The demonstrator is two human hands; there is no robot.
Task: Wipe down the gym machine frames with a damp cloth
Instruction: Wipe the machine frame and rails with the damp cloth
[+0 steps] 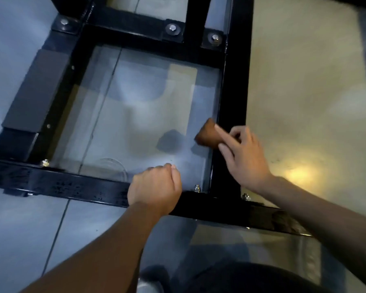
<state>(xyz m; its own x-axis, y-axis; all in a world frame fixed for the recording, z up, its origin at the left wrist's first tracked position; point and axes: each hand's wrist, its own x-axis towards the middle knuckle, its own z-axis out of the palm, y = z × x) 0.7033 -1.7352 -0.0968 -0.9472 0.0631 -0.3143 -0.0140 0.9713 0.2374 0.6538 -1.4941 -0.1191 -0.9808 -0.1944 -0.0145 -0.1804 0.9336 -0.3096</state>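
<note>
Frame of glossy black square steel tubing [234,85] is lying low over a pale grey tiled floor [15,60], its bars forming a rectangle seen from above. Near bar [72,186] is running left to right across the lower middle of the view; right-hand bar [237,60] is running away from the camera and meeting it at a bolted corner. Silver hex bolts [172,28] are sitting on flat plates along the far cross bar, and smaller ones are showing near the close corner.

Right hand [244,157] is reaching over the right-hand bar and pinching a small brown cloth [207,134], folded or bunched. Fingers [222,134] are clamped on the cloth, with the forefinger lying along its top. The cloth is sitting at the inner edge of the right-hand bar, just above the near corner; whether it is pressing on the metal or only beside it is not clear through the blur.

Left hand [154,185] is resting on the near bar, fingers curled into a loose fist, holding nothing visible.

Dark grey flat pad [36,92] is lying along the left bar. Floor tiles inside the frame are reflecting pale light.
</note>
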